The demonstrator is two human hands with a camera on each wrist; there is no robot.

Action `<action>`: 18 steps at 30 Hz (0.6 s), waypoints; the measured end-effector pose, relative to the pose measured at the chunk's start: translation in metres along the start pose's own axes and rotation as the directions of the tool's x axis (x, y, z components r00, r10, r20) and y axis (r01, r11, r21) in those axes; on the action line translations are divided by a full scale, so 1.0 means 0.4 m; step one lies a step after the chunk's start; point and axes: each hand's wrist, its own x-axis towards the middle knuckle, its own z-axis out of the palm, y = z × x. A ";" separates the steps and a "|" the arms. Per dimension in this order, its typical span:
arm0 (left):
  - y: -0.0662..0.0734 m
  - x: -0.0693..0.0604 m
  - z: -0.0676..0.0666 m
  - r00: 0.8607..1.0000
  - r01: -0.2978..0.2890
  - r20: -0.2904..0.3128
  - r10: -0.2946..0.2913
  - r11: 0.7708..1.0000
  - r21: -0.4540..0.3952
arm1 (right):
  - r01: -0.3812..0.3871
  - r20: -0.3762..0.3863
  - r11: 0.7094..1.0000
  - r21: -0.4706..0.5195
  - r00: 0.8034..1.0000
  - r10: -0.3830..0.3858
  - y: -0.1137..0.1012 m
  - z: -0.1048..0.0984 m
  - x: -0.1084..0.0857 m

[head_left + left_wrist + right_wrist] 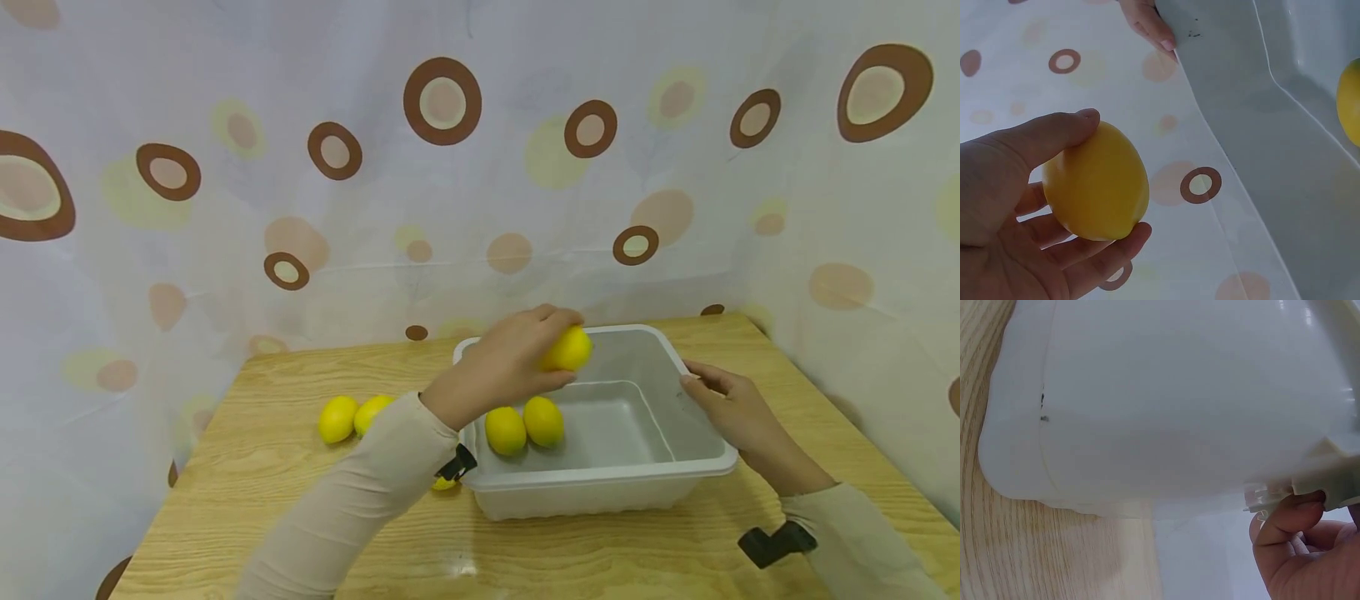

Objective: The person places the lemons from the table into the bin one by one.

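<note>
The left hand [517, 354] holds a yellow lemon [567, 348] above the inside of a white plastic basin [600, 477]. In the left wrist view, thumb and fingers of the left hand [1029, 206] curl round the lemon [1100, 181]. Two lemons, one [506, 431] beside the other [543, 422], lie at the left end of the basin's floor. The right hand [746, 421] grips the basin's right rim; in the right wrist view, its bent fingers [1288, 528] pinch the rim from outside the basin wall [1147, 412].
More lemons lie on the wooden table [247, 467] left of the basin: one [338, 419] next to another [372, 412], and one [444, 482] partly hidden by the left wrist. A patterned curtain [480, 208] hangs behind the table.
</note>
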 end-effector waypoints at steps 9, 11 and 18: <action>0.007 0.070 0.041 0.998 0.009 0.059 -0.008 1.000 -0.017 | 0.012 -0.004 1.000 -0.012 1.000 -0.012 -0.001 -0.002 -0.001; 0.010 0.080 0.050 0.997 0.014 0.077 -0.013 1.000 -0.014 | 0.009 -0.004 1.000 -0.016 1.000 -0.009 -0.003 -0.002 -0.001; 0.006 0.110 0.085 0.993 -0.001 0.114 0.002 1.000 -0.009 | 0.003 0.001 1.000 -0.008 1.000 -0.003 -0.003 -0.003 -0.003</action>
